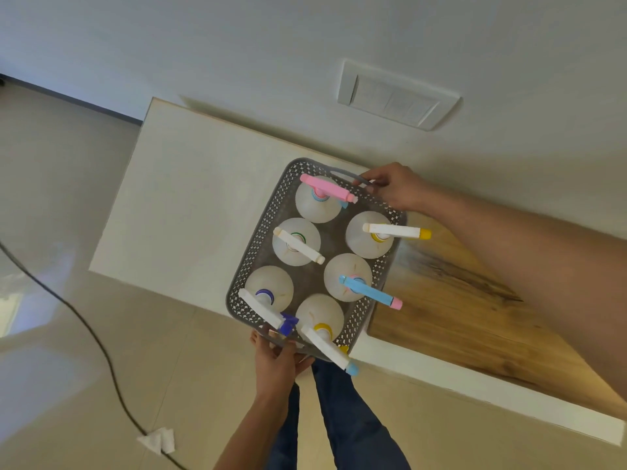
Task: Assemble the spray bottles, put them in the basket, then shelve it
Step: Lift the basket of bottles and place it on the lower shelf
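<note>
A grey perforated basket (268,232) sits over the near edge of the white table (176,205), and I hold it by both ends. My left hand (276,362) grips its near handle. My right hand (395,188) grips its far handle by the wall. Inside stand several white spray bottles, all with trigger heads on: one with a pink head (327,188), one with a white and yellow head (395,231), one with a light blue head (369,292), and one with a dark blue nozzle (268,308).
A wooden board (458,313) lies on the table right of the basket. The wall behind carries a white switch panel (395,95). A black cable (84,323) and a crumpled white scrap (157,439) lie on the tiled floor. My legs stand below the basket.
</note>
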